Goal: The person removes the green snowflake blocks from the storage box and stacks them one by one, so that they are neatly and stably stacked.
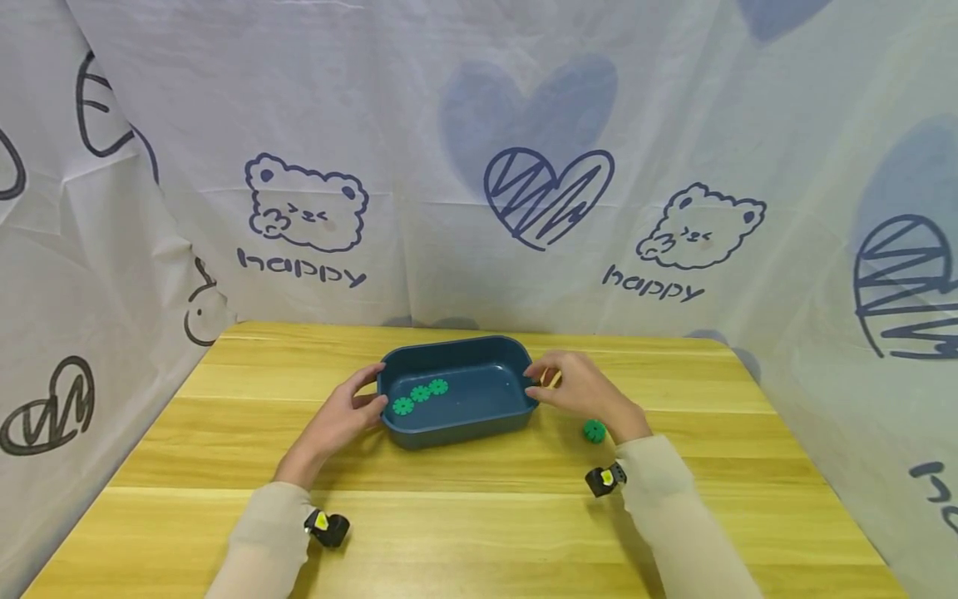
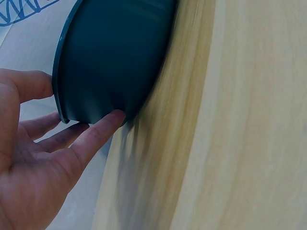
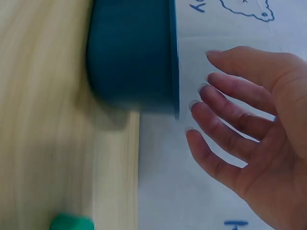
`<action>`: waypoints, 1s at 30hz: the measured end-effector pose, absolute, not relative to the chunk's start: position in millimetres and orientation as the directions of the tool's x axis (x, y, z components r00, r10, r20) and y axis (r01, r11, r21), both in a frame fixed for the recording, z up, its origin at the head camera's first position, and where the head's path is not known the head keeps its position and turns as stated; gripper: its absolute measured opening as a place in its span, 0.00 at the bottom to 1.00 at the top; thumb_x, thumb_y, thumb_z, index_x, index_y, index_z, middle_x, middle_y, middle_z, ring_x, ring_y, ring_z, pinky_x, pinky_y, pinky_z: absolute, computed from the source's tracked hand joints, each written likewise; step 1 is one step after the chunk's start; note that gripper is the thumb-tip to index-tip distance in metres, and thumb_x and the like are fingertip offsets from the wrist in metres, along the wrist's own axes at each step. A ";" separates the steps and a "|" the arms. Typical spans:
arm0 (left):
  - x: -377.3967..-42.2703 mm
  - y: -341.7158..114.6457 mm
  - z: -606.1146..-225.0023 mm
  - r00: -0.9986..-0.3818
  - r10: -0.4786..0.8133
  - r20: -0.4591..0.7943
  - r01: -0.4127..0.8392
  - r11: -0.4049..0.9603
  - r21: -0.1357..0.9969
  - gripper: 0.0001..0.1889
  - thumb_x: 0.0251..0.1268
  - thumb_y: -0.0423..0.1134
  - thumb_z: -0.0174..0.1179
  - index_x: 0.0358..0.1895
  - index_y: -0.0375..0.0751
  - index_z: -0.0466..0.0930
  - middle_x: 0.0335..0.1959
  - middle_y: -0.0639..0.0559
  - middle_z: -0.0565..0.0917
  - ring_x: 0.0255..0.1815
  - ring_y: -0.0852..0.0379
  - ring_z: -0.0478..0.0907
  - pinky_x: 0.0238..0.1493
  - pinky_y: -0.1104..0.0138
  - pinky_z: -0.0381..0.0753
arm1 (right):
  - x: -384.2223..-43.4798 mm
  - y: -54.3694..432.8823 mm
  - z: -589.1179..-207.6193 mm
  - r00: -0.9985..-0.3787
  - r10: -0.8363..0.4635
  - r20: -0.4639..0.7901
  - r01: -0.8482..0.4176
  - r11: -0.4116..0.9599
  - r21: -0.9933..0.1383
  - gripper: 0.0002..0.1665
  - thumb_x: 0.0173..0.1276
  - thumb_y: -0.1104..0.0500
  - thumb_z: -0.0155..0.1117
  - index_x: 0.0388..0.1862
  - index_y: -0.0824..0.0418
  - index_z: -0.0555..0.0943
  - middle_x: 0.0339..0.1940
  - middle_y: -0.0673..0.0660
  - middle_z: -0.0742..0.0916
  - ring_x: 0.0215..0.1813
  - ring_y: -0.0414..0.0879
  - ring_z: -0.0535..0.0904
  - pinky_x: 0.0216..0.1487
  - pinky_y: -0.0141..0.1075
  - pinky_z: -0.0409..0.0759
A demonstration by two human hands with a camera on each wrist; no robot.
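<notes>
A dark blue-green plastic tub [image 1: 479,399], oblong with rounded corners, stands near the back of the wooden table. Three green notched plastic discs [image 1: 421,393] lie in a slanting row on its floor, towards the left. My left hand [image 1: 350,409] holds the tub's left end, with the thumb at the rim and the other fingers against the outer wall [image 2: 115,62]. At the opposite end is my right hand [image 1: 576,387], its fingers loosely bent. A gap shows between these fingers [image 3: 206,148] and the tub wall in the right wrist view.
Another green notched piece [image 1: 595,430] lies on the wooden table [image 1: 449,532] beside the right wrist. A white curtain [image 1: 419,216] printed with bears and hearts hangs behind the table and along its sides. Each wrist wears a small black camera [image 1: 329,528].
</notes>
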State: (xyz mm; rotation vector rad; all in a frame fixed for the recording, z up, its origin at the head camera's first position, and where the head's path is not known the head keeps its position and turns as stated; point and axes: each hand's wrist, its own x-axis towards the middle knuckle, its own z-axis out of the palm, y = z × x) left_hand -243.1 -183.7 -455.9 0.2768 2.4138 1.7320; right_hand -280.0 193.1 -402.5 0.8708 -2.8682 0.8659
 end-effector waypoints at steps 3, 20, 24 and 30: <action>-243.4 -183.4 -455.6 -0.969 0.245 -0.016 0.062 0.309 0.949 0.32 0.81 0.33 0.50 0.83 0.39 0.51 0.82 0.30 0.54 0.77 0.29 0.66 0.67 0.48 0.82 | -284.7 181.4 -402.2 -0.829 -0.534 0.167 -0.534 0.665 -0.522 0.15 0.68 0.57 0.74 0.50 0.63 0.88 0.43 0.58 0.91 0.40 0.45 0.85 0.44 0.35 0.87; -243.9 -185.0 -456.7 -0.967 0.255 -0.007 0.072 0.298 0.952 0.32 0.81 0.33 0.50 0.83 0.39 0.51 0.82 0.30 0.54 0.77 0.28 0.65 0.65 0.50 0.83 | -305.7 119.1 -427.4 -0.797 -0.597 0.090 -0.546 0.649 -0.530 0.16 0.70 0.58 0.72 0.53 0.64 0.87 0.50 0.59 0.89 0.47 0.49 0.86 0.50 0.39 0.87; -243.6 -185.1 -456.6 -0.968 0.251 -0.008 0.069 0.295 0.953 0.32 0.81 0.32 0.50 0.83 0.38 0.51 0.82 0.30 0.54 0.77 0.28 0.66 0.65 0.50 0.84 | -313.1 105.7 -434.4 -0.802 -0.592 0.072 -0.528 0.649 -0.547 0.15 0.69 0.58 0.72 0.52 0.63 0.87 0.50 0.59 0.90 0.46 0.48 0.86 0.50 0.39 0.87; -243.3 -184.9 -456.1 -0.968 0.251 -0.006 0.072 0.299 0.951 0.32 0.81 0.32 0.50 0.82 0.38 0.51 0.81 0.29 0.54 0.76 0.28 0.66 0.65 0.51 0.84 | -320.7 86.6 -442.1 -0.811 -0.584 0.022 -0.496 0.667 -0.556 0.16 0.68 0.60 0.73 0.53 0.62 0.87 0.52 0.58 0.90 0.50 0.50 0.86 0.51 0.41 0.88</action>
